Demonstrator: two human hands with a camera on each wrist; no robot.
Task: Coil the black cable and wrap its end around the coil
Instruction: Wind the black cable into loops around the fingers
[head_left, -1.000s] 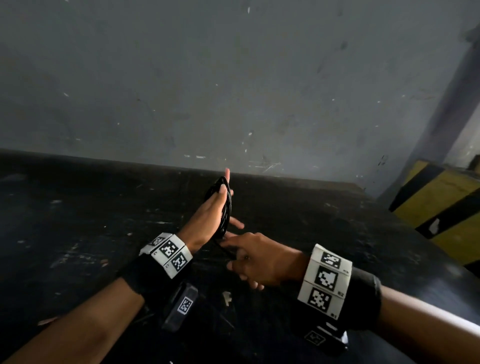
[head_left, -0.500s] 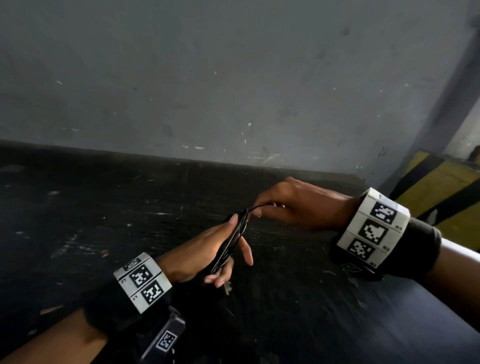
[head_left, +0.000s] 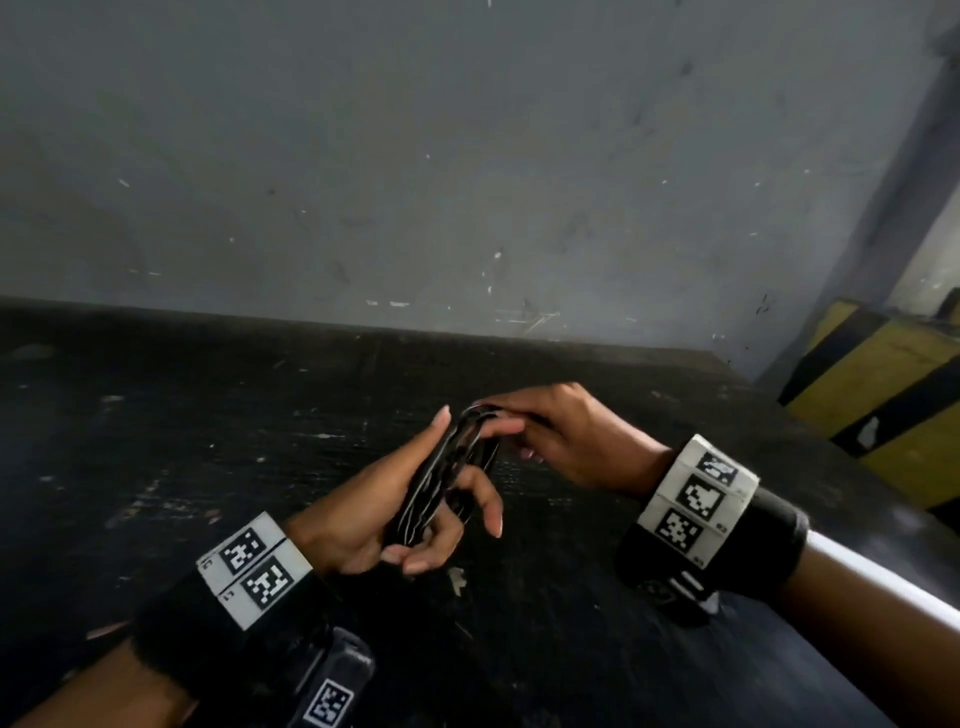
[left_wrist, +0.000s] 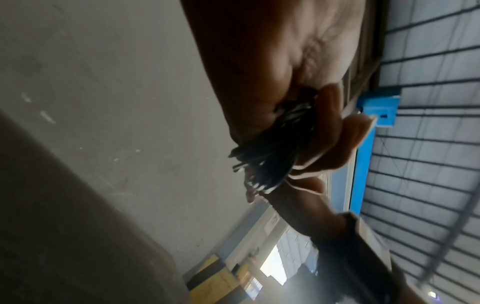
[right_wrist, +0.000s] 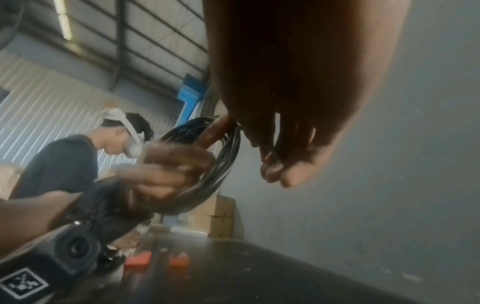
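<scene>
The black cable (head_left: 441, 478) is wound into a flat coil of several loops, held up above the dark table (head_left: 208, 441). My left hand (head_left: 415, 499) grips the coil's lower half, thumb on one side and fingers curled round the other; the bundle of strands (left_wrist: 270, 152) shows against the palm in the left wrist view. My right hand (head_left: 524, 421) pinches the loose cable end at the coil's top. The right wrist view shows that strand (right_wrist: 271, 153) running between the fingertips, with the coil (right_wrist: 223, 156) just beside them.
A grey wall (head_left: 467, 182) rises behind the table's far edge. A yellow-and-black striped block (head_left: 893, 395) stands at the right. In the right wrist view, two orange pieces (right_wrist: 155, 261) lie on the table, cardboard boxes (right_wrist: 223, 216) stand behind, and another person (right_wrist: 78, 156) wearing a headset is at the left.
My right hand went from under the coil up to the right, drawing the cable end out, then came back in to the coil's top. The left hand tilted the coil lower.
</scene>
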